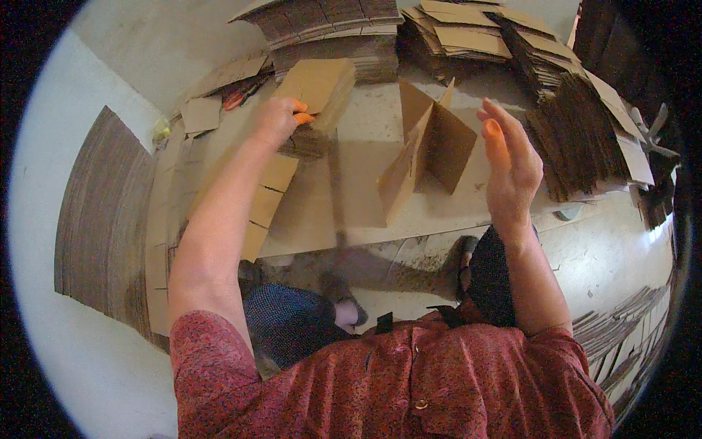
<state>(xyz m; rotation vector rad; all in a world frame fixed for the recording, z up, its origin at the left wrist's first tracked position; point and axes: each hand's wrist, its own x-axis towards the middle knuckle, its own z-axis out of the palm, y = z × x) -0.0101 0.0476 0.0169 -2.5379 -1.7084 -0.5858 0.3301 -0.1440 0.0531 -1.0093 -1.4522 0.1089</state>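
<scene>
My left hand [281,121], with orange covers on its fingertips, reaches to a stack of small tan cardboard pieces [316,82]. Its fingers pinch the near edge of a piece at the top of that stack; how many pieces are in the pinch is hidden. Right of it, cardboard dividers [431,143] stand upright on the work surface, slotted together into a cross. Just beyond their right side my right hand [514,161] is raised, fingers stretched out, one covered in orange, holding nothing. Below the left forearm lies a slotted cardboard strip [267,205].
Tall stacks of cardboard [340,44] rise at the back, with more slotted pieces [581,135] piled at the right. A long bundle of strips [102,227] leans at the left wall. Red-handled pliers or scissors [238,96] lie at the back left. More strips [621,329] lie at lower right.
</scene>
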